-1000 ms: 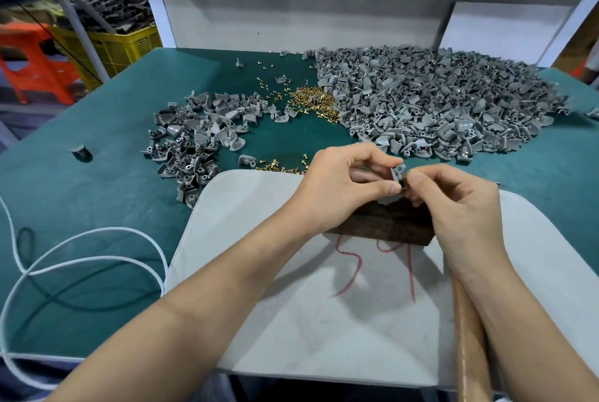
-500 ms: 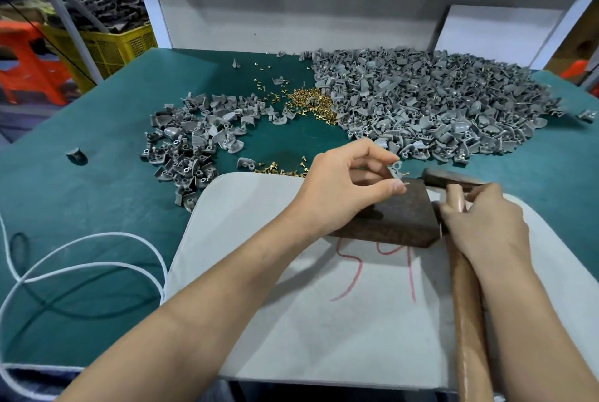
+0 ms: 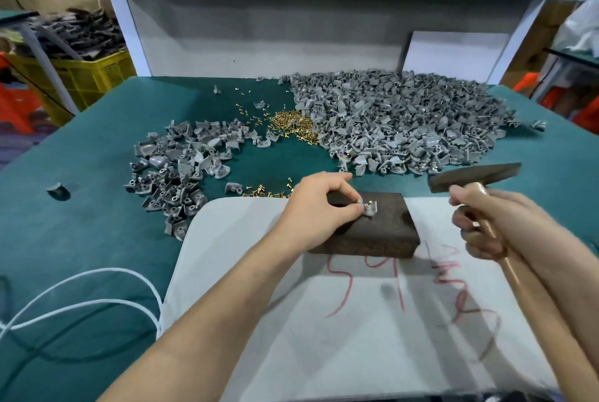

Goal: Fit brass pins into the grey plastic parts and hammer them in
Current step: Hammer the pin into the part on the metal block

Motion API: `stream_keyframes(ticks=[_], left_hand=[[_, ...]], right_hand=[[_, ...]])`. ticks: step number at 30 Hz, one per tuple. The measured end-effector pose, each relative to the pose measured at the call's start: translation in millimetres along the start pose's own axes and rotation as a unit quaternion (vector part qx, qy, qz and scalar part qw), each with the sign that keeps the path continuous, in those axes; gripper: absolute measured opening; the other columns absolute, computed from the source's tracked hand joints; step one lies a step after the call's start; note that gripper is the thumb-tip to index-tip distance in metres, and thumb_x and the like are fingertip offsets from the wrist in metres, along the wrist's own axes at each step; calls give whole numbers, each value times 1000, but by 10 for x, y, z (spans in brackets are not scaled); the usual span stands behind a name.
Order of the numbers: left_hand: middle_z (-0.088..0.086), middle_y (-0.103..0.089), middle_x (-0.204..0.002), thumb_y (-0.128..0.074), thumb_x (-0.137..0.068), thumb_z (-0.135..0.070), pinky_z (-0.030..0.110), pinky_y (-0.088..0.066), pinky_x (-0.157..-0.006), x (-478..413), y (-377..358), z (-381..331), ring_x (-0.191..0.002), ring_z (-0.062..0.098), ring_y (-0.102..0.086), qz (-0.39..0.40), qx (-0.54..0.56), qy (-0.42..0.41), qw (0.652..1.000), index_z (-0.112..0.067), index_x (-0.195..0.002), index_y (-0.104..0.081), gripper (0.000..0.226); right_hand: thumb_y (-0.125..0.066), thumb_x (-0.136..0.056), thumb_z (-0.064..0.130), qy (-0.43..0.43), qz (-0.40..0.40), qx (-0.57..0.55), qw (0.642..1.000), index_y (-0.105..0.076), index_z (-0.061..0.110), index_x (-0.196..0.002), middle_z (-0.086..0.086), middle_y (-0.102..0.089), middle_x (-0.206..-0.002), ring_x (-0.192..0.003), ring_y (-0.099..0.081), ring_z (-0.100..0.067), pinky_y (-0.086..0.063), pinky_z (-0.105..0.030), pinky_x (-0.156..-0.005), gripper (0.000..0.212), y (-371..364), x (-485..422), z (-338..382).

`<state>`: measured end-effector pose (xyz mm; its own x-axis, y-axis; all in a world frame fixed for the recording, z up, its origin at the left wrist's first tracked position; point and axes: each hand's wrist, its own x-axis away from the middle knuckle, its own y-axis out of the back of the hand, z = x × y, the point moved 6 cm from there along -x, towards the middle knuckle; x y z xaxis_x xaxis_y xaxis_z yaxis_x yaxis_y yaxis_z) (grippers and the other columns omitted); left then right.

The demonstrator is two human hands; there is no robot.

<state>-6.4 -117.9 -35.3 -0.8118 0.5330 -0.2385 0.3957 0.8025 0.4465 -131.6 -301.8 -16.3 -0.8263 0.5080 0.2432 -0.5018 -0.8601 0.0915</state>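
Head view: we see left grip (image 3: 319,207) pinching grey plastic part (image 3: 372,209), brass pin (image 3: 368,204) upright, on dark block (image 3: 385,229) mid-frame; right grip (image 3: 486,220) curled round hammer (image 3: 475,176), held up-right of part.

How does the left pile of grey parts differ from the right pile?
The left pile is smaller and spread thin; the right pile is far bigger and densely heaped. The right pile reaches the back of the table; the left pile stops short. Both are grey plastic parts on that green table.
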Motion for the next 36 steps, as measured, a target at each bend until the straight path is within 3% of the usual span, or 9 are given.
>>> stream_keyframes(ticks=[4,7,13,18,22,27,30,34,36], left_hand=[[-4,-64,-116,-73,-77,-9,8,-36,-85,-5,-43,78,-113,2,-55,20,41,45,998,-14,-76,-69,8],[-5,-61,-101,-71,-78,-1,4,-38,-81,-1,-71,96,-108,3,-57,26,85,62,994,-9,-77,-67,10],[-18,-59,-86,-70,-79,0,7,-39,-78,2,-81,91,-108,7,-58,31,90,70,993,-8,-77,-66,10],[-5,-62,-106,-71,-80,-3,19,-41,-92,3,-76,111,-109,10,-59,31,80,78,993,-13,-74,-65,13],[-5,-61,-104,-72,-79,-1,5,-41,-78,4,-54,120,-100,5,-59,41,100,80,991,-11,-77,-67,11],[1,-62,-115,-73,-80,-5,21,-44,-92,13,-40,99,-102,8,-61,33,79,76,993,-14,-75,-68,12],[3,-61,-117,-72,-79,-2,16,-44,-87,12,-36,104,-98,5,-60,36,89,80,992,-12,-76,-68,11],[4,-62,-118,-73,-79,-2,22,-45,-93,26,-37,95,-103,9,-61,33,88,81,992,-12,-74,-69,12],[5,-62,-118,-73,-79,-2,25,-45,-96,14,-32,97,-102,9,-62,34,96,86,991,-15,-71,-67,16]], right_hand=[[-42,-99,28,33,62,199,977,-54,2,-81,-3,-38,-43,-23,-27,-15,-23,-14,-31,34,-334,214,256],[-41,-99,26,100,50,363,925,-45,7,-72,2,-35,-38,-21,-30,-15,-23,-15,-29,33,-571,225,382],[-41,-100,28,119,44,487,864,-39,9,-67,-12,-45,-52,-32,-41,-22,-30,-19,-29,38,-726,195,500],[-43,-99,29,155,18,492,856,-38,11,-65,-11,-49,-53,-27,-42,-20,-28,-16,-26,39,-722,215,656],[-38,-101,24,131,30,533,836,-37,13,-63,-4,-43,-58,-43,-46,-25,-29,-19,-30,40,-875,166,518],[-42,-99,27,152,-5,484,862,-38,12,-62,-9,-45,-49,-29,-43,-22,-26,-19,-26,40,-778,166,632],[-38,-100,26,113,0,485,867,-36,15,-62,-3,-41,-58,-53,-45,-27,-31,-22,-41,40,-824,146,506],[-40,-100,25,108,0,468,877,-37,13,-62,-10,-46,-52,-34,-47,-25,-29,-19,-28,40,-796,203,539],[-40,-99,24,132,-21,464,875,-35,15,-60,-6,-45,-56,-44,-56,-25,-33,-20,-37,40,-790,196,568]])
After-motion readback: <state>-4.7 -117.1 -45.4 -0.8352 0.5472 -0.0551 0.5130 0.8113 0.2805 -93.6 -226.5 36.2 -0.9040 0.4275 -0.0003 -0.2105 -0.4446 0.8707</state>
